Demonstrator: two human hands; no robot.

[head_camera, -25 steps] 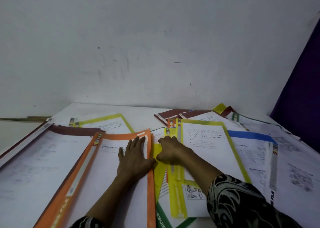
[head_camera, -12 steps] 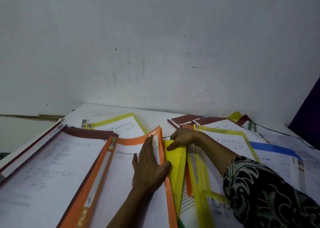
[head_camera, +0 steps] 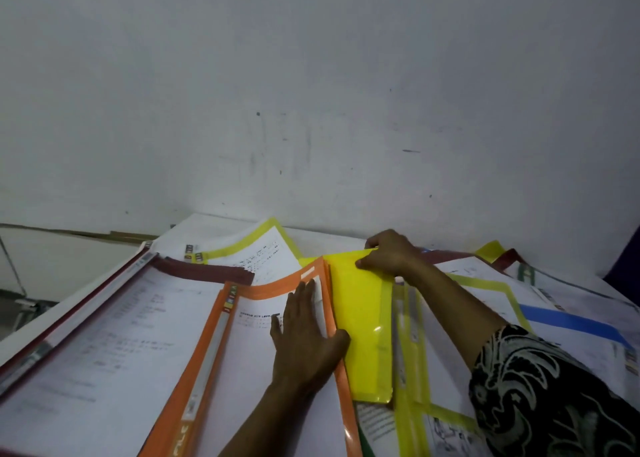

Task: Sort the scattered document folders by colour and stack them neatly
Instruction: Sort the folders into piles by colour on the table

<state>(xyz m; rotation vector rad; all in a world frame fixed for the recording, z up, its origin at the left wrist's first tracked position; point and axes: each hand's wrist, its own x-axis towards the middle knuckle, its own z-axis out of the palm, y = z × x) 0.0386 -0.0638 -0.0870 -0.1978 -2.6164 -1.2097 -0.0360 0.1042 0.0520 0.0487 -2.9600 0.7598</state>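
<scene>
Head view: the left hand (head_camera: 304,338) is laid flat, fingers straight, on the right edge of the orange folder (head_camera: 214,370). The yellow folder (head_camera: 360,318), just beside it, is pinched at its far edge by the right hand (head_camera: 388,254); that edge appears raised. Bare table (head_camera: 325,240) is seen beyond.

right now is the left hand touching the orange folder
Touching. Head view: the left hand lies flat on the orange folder, straight fingers on its cover; the right hand pinches the yellow folder.

A scuffed, grey-white wall (head_camera: 311,92) rises behind the white bench (head_camera: 325,241); a dark purple panel (head_camera: 632,259) borders its right edge.
</scene>
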